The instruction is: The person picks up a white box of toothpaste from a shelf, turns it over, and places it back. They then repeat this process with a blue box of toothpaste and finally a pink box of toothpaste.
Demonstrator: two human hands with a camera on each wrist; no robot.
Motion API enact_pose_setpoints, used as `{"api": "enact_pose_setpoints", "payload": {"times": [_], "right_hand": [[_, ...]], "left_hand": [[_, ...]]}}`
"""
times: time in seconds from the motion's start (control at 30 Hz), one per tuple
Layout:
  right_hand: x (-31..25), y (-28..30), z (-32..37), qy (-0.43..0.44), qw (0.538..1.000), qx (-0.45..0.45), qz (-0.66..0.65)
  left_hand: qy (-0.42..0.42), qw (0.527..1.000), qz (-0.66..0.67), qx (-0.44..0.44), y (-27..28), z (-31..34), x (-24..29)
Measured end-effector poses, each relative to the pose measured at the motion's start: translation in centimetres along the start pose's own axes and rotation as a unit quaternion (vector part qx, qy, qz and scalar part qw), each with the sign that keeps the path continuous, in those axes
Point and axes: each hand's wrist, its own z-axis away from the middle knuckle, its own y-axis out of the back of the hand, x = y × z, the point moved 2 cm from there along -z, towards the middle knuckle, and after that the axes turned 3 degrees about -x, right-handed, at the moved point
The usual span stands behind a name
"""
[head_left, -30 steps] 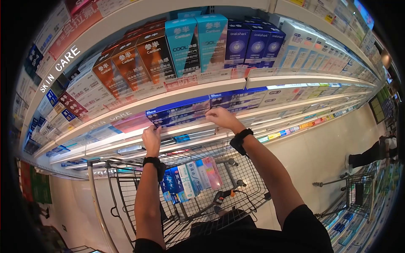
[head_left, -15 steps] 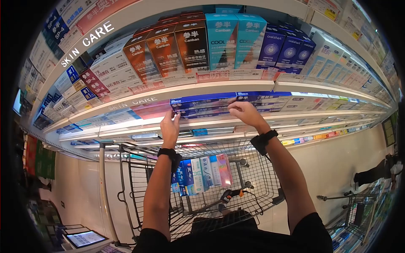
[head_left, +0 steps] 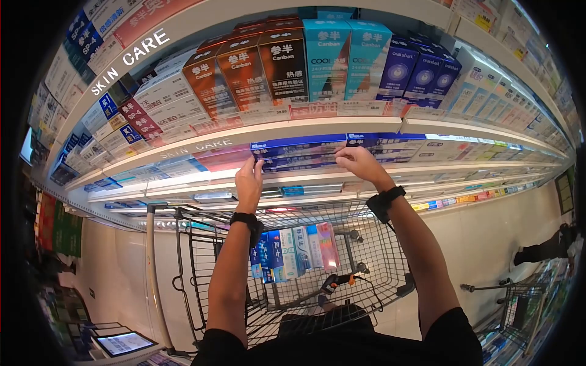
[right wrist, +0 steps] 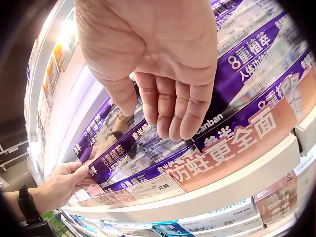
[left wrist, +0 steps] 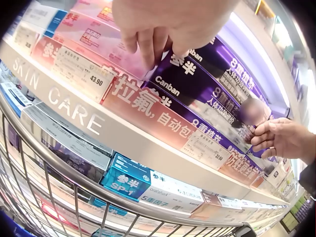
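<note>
Long purple toothpaste boxes (head_left: 293, 150) lie stacked on the lower shelf in front of me. At the stack's left end my left hand (head_left: 248, 183) pinches a box corner between thumb and fingers, as the right wrist view also shows. Beside those fingers, pink boxes (left wrist: 91, 29) lie in the left wrist view. My right hand (head_left: 360, 166) is at the stack's other end, its fingers (right wrist: 168, 106) loosely bent before the box fronts. In the right wrist view, printed fronts show between its thumb and fingers.
A wire shopping cart (head_left: 201, 244) stands below my arms, with several toothpaste boxes (head_left: 293, 253) and a black-and-orange device (head_left: 332, 283) inside. Orange (head_left: 244, 67) and teal boxes (head_left: 326, 61) fill the shelf above. A second cart (head_left: 519, 311) and a person's leg (head_left: 540, 249) are at the right.
The head view has swung, so shelves and cart sit farther right in it than a second ago. Both hands stay at the ends of the purple stack, and the boxes have not visibly shifted.
</note>
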Motion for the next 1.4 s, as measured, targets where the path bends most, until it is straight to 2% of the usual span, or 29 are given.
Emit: {"api": "enact_pose_setpoints", "payload": {"times": [0.2, 0.23, 0.27, 0.4, 0.43, 0.63, 0.7, 0.77, 0.83, 0.97, 1.03, 1.13, 1.23, 1.3, 1.37, 1.4], "right_hand": [[0.7, -0.1, -0.2, 0.011, 0.999, 0.009, 0.046], [-0.3, 0.2, 0.1, -0.008, 0.999, 0.003, 0.041], [0.2, -0.1, -0.1, 0.023, 0.999, 0.038, 0.023], [0.8, 0.0, -0.4, 0.022, 0.998, 0.017, 0.057], [1.0, -0.3, -0.5, 0.049, 0.997, 0.046, 0.028], [1.9, 2.1, 3.0, 0.024, 0.996, 0.07, 0.049], [3.6, 4.3, 5.0, 0.005, 0.991, 0.102, 0.089], [5.0, 7.0, 7.0, -0.064, 0.978, 0.138, 0.139], [7.4, 10.0, 8.1, -0.132, 0.953, 0.134, 0.239], [9.0, 12.6, 9.4, -0.132, 0.938, 0.158, 0.279], [8.7, 12.8, 9.5, -0.14, 0.939, 0.141, 0.281], [10.0, 12.5, 9.2, -0.096, 0.938, 0.164, 0.291], [9.0, 12.4, 9.2, -0.117, 0.931, 0.149, 0.313], [9.8, 12.6, 9.3, -0.068, 0.937, 0.153, 0.308], [11.1, 12.8, 9.3, -0.011, 0.936, 0.166, 0.309], [10.9, 12.9, 9.5, -0.08, 0.938, 0.139, 0.308]], "left_hand": [[-0.036, 0.998, -0.043, 0.011, 0.4, 0.0, 0.4], [-0.024, 0.999, -0.035, -0.001, -0.1, 0.0, -0.5], [-0.024, 1.0, -0.011, 0.0, 0.3, 0.0, 0.6], [0.0, 0.999, -0.037, -0.012, 0.0, 0.0, -0.3], [-0.003, 0.999, -0.032, -0.011, -0.1, 0.0, -0.3], [-0.009, 1.0, -0.022, -0.011, -0.1, 0.0, -0.5], [-0.013, 1.0, -0.022, -0.009, 0.0, 0.0, -0.4], [-0.014, 1.0, -0.024, -0.009, -0.1, -0.2, -0.5], [-0.015, 1.0, -0.023, -0.01, 0.0, 0.1, -0.6], [-0.015, 1.0, -0.013, -0.008, -0.1, -0.1, -0.7], [-0.012, 1.0, -0.016, -0.008, -0.1, 0.0, -0.9], [-0.012, 1.0, -0.021, -0.008, 0.0, -0.1, -0.4], [-0.01, 1.0, -0.013, -0.01, 0.0, -0.1, -0.7], [0.001, 1.0, 0.004, -0.005, -0.2, -0.2, -1.1], [-0.025, 0.998, -0.057, -0.012, 0.0, 0.0, -1.5], [-0.045, 0.998, -0.048, -0.009, 0.3, 0.3, -1.4]]}}
